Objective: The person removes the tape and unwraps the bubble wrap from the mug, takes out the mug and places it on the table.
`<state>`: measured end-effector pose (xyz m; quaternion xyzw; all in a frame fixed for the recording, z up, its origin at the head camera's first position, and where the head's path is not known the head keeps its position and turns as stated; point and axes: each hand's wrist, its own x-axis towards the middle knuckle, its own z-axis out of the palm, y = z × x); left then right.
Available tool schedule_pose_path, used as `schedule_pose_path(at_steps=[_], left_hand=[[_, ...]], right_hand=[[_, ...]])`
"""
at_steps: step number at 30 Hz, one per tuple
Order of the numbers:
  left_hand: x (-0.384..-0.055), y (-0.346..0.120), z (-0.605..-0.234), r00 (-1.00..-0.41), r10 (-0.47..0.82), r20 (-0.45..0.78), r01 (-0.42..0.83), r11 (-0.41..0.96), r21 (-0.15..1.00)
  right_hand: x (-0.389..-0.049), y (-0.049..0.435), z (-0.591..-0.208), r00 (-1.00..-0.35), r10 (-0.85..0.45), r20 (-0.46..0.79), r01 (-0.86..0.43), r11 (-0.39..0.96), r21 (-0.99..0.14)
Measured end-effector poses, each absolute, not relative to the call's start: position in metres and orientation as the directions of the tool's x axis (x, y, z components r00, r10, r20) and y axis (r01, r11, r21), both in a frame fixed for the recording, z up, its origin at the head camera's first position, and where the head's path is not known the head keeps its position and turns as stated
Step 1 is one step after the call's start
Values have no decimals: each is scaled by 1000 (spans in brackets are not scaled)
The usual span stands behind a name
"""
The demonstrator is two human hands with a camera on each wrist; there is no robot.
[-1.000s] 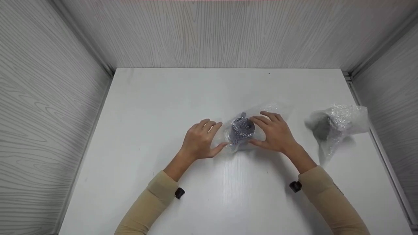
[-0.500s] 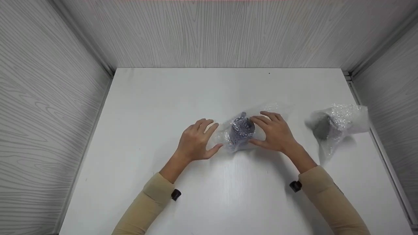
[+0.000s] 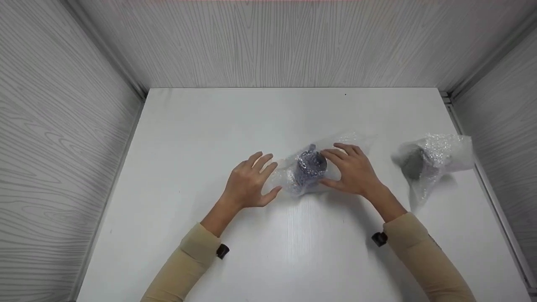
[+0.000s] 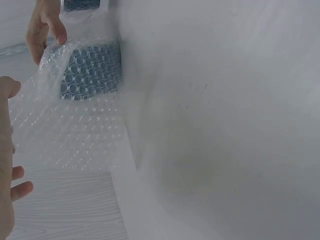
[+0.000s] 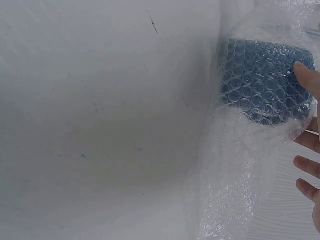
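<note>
A blue-grey mug [image 3: 309, 167] in clear bubble wrap [image 3: 289, 178] stands on the white table, its round opening facing up. My right hand [image 3: 350, 170] holds it from the right, the thumb at the near side and fingertips at the rim; in the right wrist view, the thumb [image 5: 307, 77] lies on the wrapped mug [image 5: 267, 80]. To the left, my left hand [image 3: 247, 180] hovers beside the loose end of the wrap with spread fingers. In the left wrist view, the left thumb [image 4: 11, 87] and fingers appear apart from the mug [image 4: 92, 70], with nothing between them.
A second bubble-wrapped dark grey thing [image 3: 413, 163] lies on the table [image 3: 209, 126] at the right, its wrap spreading toward the right edge. Wood-grain panels rise at the back [image 3: 268, 46], left and right.
My left hand has drawn back to the left, away from the mug, and the wrap's loose end there shows more. The right hand and the mug have stayed in place.
</note>
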<state>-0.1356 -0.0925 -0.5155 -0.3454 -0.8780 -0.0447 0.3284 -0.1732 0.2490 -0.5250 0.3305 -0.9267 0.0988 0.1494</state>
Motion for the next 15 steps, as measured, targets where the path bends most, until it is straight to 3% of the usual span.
schedule_pose_path(at_steps=[15], left_hand=[[-126, -105, -521, -586, 580, 566, 618, 772, -152]], right_hand=[[-171, 249, -524, -766, -570, 297, -618, 780, -99]])
